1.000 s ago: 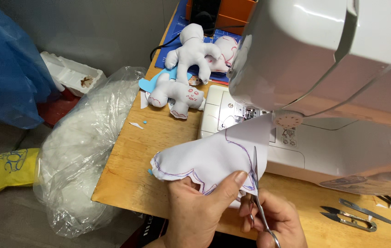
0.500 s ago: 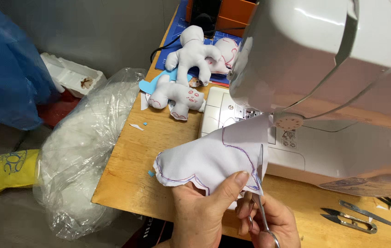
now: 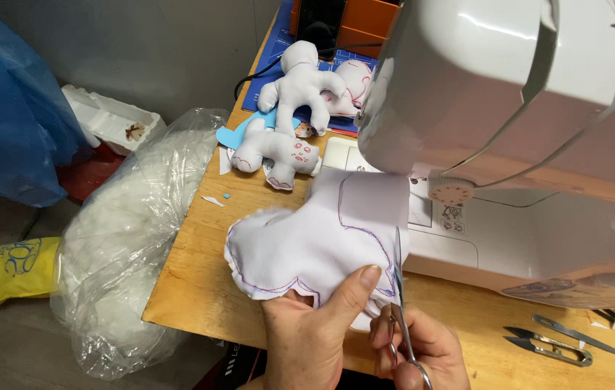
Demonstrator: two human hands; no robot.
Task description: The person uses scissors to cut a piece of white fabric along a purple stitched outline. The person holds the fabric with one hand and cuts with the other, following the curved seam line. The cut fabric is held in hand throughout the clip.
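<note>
Your left hand (image 3: 315, 332) pinches the near edge of the white fabric piece (image 3: 318, 235), thumb pressed flat on top, the other fingers tucked under the cloth and out of sight. Your right hand (image 3: 416, 347) is closed through the loops of the scissors (image 3: 399, 289); blades nearly shut, pointing up and away from you, along the fabric's right edge. The fabric lies spread on the desk (image 3: 192, 274) just in front of the sewing machine (image 3: 510, 137), its far corner reaching under the machine's head. It has a stitched purple outline and a lobed edge; long axis runs from near left to far right. The white machine body crowds the right side and stands close against the blades' line. Beyond the fabric, near the far edge of the desk: two stuffed white dolls (image 3: 282, 152), one lying on a light blue cutout, a third partly hidden behind the machine. To the right, on the desk, thread snips (image 3: 549, 347). Left of the desk, a clear plastic bag of white stuffing (image 3: 123, 260) leans against its edge; further left, a blue plastic sheet (image 3: 4, 115) and a yellow cloth (image 3: 7, 271) on the floor.
</note>
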